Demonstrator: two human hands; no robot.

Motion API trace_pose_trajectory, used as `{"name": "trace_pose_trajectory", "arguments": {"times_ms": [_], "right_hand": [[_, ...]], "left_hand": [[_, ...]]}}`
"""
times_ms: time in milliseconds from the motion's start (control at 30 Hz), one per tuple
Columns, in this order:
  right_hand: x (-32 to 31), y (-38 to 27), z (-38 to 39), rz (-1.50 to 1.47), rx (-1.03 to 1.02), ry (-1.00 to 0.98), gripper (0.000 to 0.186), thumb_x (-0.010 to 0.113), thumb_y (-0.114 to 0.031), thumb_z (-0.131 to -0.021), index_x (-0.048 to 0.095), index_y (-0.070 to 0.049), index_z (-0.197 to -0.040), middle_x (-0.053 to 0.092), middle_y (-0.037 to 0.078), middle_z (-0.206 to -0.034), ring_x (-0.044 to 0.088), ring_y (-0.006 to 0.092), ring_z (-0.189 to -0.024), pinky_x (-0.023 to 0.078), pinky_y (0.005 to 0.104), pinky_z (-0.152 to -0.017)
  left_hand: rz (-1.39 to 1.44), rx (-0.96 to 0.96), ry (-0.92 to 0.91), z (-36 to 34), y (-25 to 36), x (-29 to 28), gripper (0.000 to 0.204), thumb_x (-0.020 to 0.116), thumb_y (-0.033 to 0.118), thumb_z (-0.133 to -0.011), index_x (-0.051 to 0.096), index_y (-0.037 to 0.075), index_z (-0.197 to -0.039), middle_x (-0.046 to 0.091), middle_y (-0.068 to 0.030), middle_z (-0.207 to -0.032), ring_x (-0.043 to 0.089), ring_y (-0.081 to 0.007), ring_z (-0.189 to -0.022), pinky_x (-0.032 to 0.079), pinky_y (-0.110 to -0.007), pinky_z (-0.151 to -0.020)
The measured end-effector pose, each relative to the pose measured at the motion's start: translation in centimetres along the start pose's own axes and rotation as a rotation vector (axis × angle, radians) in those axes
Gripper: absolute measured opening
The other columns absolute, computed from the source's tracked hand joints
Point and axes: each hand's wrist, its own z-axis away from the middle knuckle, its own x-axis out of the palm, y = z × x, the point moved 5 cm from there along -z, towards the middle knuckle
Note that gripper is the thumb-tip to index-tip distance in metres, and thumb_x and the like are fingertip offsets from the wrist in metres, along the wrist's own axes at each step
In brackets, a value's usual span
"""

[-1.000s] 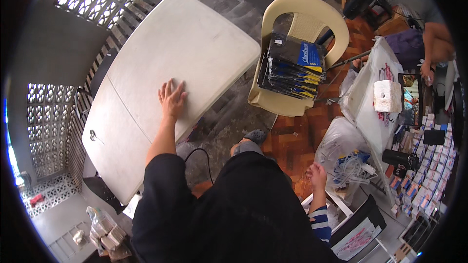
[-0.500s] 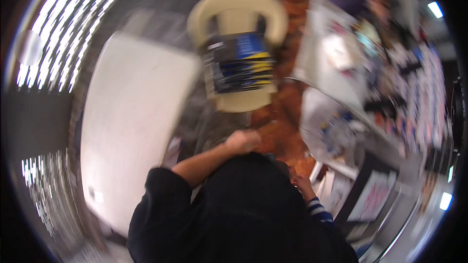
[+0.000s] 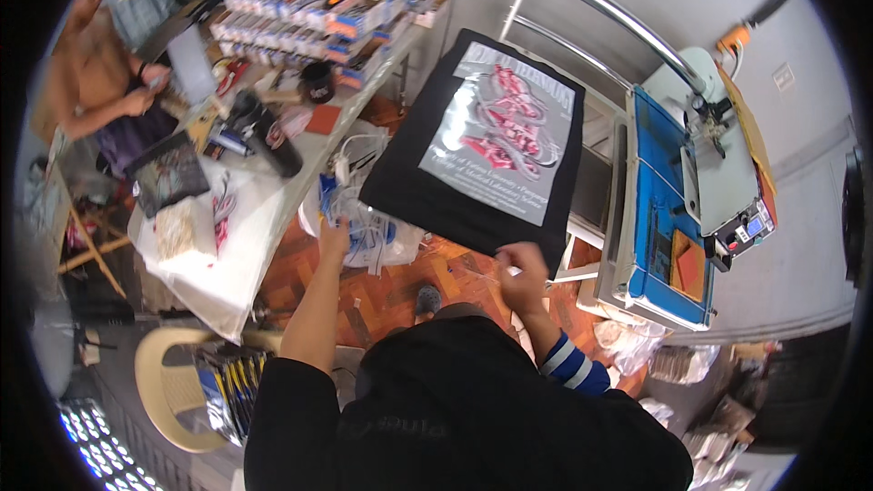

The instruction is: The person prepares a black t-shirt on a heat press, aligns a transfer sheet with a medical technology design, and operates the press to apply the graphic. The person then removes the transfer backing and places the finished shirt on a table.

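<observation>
A black fabric piece lies spread out ahead of me, with a pale printed sheet bearing pink artwork on it. My right hand is at the fabric's lower edge, fingers curled, with a small white patch by them that I cannot make out. My left hand is lower left of the fabric, beside crumpled clear plastic bags; its fingers are small and unclear, and I cannot tell what they touch.
A shirtless person works at the cluttered table at left, beneath stacked small boxes. At right stands a press with a blue bed. A beige chair holds packets behind me at lower left; bundles lie lower right.
My view has swung right, from the white table and chair to the black fabric and press. My left hand has left the white tabletop; my right hand has risen to the fabric's edge.
</observation>
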Motion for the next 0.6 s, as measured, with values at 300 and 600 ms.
{"name": "trace_pose_trajectory", "arguments": {"times_ms": [300, 600], "right_hand": [[-9.2, 16.3, 1.9, -0.191, 1.078, -0.069, 0.042, 0.070, -0.039, -0.098, 0.066, -0.001, -0.117, 0.070, 0.003, -0.093, 0.064, 0.0134, -0.074, 0.049, 0.0293, -0.063], [-13.2, 5.7, -12.2, -1.475, 0.525, 0.151, 0.048, 0.060, -0.038, -0.104, 0.060, -0.002, -0.136, 0.068, 0.011, -0.133, 0.064, 0.0276, -0.122, 0.049, 0.0444, -0.108]], "left_hand": [[-0.172, 0.180, -0.521, -0.6, 16.0, 0.3, 0.027, 0.075, 0.030, -0.095, 0.073, 0.003, -0.096, 0.068, -0.0013, -0.080, 0.063, -0.0107, -0.063, 0.051, -0.027, -0.057], [1.014, -0.055, -0.730, 6.1, 26.8, 1.2, 0.014, 0.073, 0.024, -0.097, 0.070, 0.010, -0.098, 0.076, -0.0037, -0.093, 0.070, -0.0179, -0.081, 0.056, -0.037, -0.071]]}}
